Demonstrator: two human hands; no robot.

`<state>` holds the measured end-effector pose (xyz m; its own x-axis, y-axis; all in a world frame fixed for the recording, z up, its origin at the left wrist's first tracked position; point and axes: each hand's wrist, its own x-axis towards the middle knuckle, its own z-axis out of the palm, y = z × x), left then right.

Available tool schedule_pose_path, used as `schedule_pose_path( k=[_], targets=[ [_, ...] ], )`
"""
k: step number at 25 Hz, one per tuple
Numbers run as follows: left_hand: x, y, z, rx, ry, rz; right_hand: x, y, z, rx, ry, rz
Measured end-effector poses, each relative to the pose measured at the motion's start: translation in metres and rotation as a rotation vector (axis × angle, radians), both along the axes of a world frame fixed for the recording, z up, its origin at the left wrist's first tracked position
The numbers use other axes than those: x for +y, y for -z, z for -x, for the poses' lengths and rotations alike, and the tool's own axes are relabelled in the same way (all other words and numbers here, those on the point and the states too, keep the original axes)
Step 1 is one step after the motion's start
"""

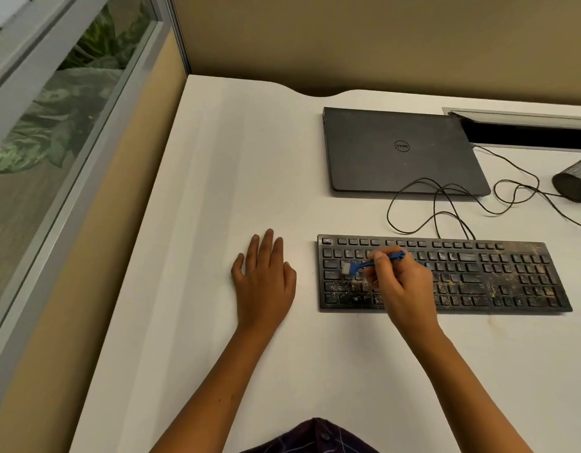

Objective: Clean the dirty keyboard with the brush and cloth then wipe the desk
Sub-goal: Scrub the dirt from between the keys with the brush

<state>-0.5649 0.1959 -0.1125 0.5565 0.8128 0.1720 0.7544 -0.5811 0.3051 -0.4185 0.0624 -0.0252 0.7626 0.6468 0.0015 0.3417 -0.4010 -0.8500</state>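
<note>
brush [374,263]: right hand [403,282] grips it, bristles on keyboard [511,279] left side
left hand [264,279]: flat, fingers apart, on table [217,191]
done: v. little, crumbs everywhere
left: more brushing, cloth, table wipe

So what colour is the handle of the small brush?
Blue, on the small plastic brush over the keyboard; head view.

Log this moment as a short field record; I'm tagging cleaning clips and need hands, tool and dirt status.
left hand: left hand rests flat on the desk, beside the keyboard
right hand: right hand grips the blue brush
brush position: bristles on the keyboard's left keys
keyboard: keyboard speckled with crumbs, mostly right and lower rows
behind it: closed laptop, looped cable
cloth: not in view
</note>
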Motion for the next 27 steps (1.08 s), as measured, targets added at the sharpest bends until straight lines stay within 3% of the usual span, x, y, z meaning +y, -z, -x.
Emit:
schedule_pose_path(
  k=[7, 11, 14, 27],
  targets=[
    [0.0, 0.001, 0.0, -0.008, -0.005, -0.009, 0.009, -0.006, -0.002, -0.117, -0.187, 0.225],
    [0.0, 0.001, 0.0, -0.003, -0.005, -0.004, 0.01, -0.013, -0.003, -0.139, -0.166, 0.146],
    [0.0, 0.001, 0.001, 0.005, 0.0, -0.006, 0.012, -0.009, 0.0, -0.133, -0.278, 0.259],
    [-0.001, 0.001, 0.002, 0.004, 0.004, -0.027, -0.001, -0.004, -0.006, -0.146, -0.182, 0.152]
  ],
)
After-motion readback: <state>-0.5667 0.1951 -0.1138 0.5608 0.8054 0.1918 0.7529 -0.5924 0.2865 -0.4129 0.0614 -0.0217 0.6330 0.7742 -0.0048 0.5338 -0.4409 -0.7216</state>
